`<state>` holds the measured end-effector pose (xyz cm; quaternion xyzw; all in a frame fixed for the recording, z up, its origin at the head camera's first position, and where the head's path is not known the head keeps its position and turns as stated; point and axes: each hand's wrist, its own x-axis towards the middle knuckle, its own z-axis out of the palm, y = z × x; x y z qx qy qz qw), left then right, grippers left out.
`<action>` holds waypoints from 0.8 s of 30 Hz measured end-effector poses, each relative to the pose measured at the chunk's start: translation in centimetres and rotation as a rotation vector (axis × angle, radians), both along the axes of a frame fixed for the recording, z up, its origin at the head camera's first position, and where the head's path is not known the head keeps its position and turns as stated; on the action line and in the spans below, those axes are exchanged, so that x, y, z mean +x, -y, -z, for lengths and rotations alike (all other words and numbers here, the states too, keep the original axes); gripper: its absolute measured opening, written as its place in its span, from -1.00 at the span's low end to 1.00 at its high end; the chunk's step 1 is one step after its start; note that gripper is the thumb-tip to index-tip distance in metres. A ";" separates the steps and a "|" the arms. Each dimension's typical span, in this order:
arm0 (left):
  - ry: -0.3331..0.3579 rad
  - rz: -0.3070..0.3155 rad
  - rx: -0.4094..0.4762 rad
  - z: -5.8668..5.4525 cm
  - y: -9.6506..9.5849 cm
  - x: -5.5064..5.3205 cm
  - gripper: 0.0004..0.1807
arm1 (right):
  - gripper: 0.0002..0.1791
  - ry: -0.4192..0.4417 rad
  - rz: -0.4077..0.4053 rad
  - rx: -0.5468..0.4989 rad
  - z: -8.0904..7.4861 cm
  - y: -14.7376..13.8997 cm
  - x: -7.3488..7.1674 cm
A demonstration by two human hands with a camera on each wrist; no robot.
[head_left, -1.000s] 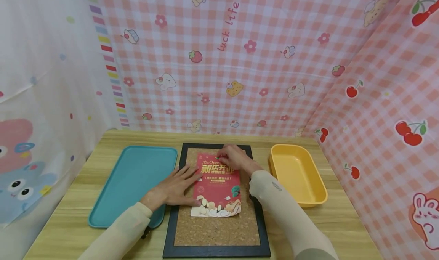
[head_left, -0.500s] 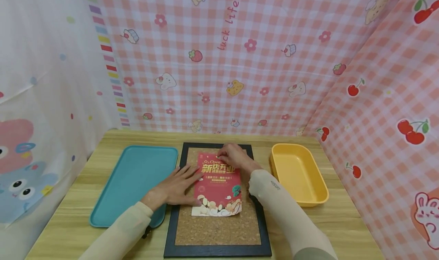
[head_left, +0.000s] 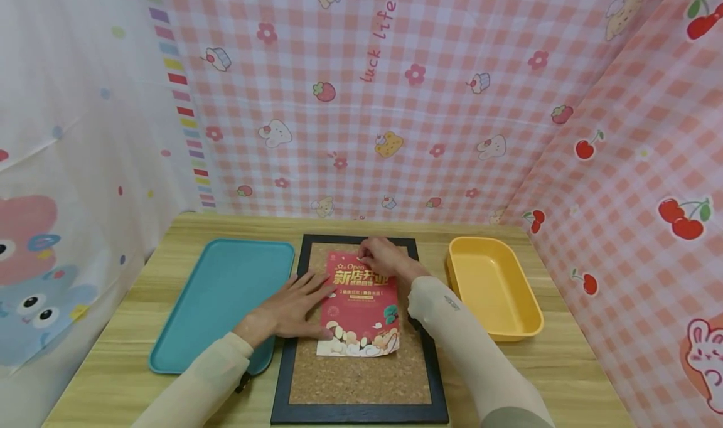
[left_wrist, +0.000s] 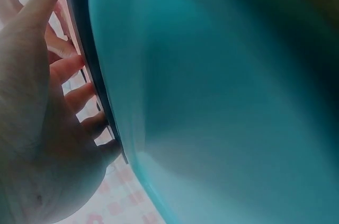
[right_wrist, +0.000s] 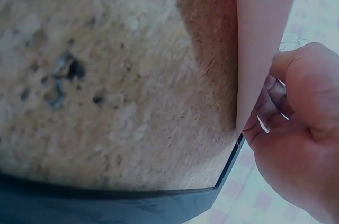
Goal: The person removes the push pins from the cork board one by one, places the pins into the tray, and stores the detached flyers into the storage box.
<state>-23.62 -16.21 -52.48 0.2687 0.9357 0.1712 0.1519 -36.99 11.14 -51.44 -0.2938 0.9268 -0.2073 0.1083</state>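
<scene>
A red poster (head_left: 361,312) with gold lettering lies on a cork board (head_left: 358,381) in a black frame. My left hand (head_left: 294,305) is spread over the board's left side, fingertips and thumb on the poster's left edge. Near the poster's top, my right hand (head_left: 386,257) has thumb and fingers curled together, pinching what looks like a small green push pin, mostly hidden by the fingertips. In the right wrist view the poster (right_wrist: 262,38) stands slightly off the cork along its side, with the right hand (right_wrist: 302,118) beyond it.
Left of the board lies a flat teal tray (head_left: 226,302), its right side partly under the left forearm. A deep yellow bin (head_left: 491,290) stands to the right. Patterned cloths (head_left: 350,114) hang behind and at both sides of the wooden table (head_left: 570,365).
Both hands stay in nearly the same place. The green spot at the right fingertips shows less now than a second ago. The whole view shifts very slightly.
</scene>
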 end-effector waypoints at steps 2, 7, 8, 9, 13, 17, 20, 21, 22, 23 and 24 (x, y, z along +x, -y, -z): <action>0.003 -0.001 -0.002 0.0 0.0 0.0 0.18 | -0.86 0.018 0.007 0.006 0.0 0.0 0.0; 0.010 0.002 -0.003 -0.1 -0.2 0.1 0.16 | -0.85 0.042 0.011 -0.009 -0.1 -0.2 0.1; 0.006 0.005 -0.001 -0.2 -0.2 0.1 0.16 | -0.84 0.045 0.013 -0.013 -0.1 -0.2 0.1; 0.004 0.006 0.000 -0.3 -0.2 0.2 0.16 | -0.84 0.046 0.015 -0.017 -0.1 -0.3 0.1; -0.002 0.005 -0.001 -0.3 -0.2 0.2 0.16 | -0.85 0.051 0.024 -0.021 0.2 -0.5 0.0; 0.000 -0.001 0.000 -0.2 -0.1 0.1 0.16 | -0.83 0.056 0.026 -0.024 0.2 -0.5 0.0; 0.000 -0.003 0.004 -0.1 0.0 0.1 0.16 | -0.82 0.057 0.022 -0.025 0.2 -0.6 0.0; 0.000 -0.003 0.005 -0.1 0.0 0.1 0.16 | -0.82 0.058 0.021 -0.025 0.2 -0.6 0.0; -0.001 -0.003 0.005 -0.1 0.0 0.1 0.17 | -0.82 0.058 0.020 -0.024 0.2 -0.6 0.0; -0.001 -0.004 0.006 -0.1 0.0 0.1 0.16 | -0.82 0.058 0.020 -0.023 0.2 -0.6 0.0; 0.000 -0.004 0.007 -0.1 0.0 0.1 0.16 | -0.82 0.060 0.021 -0.023 0.2 -0.6 0.0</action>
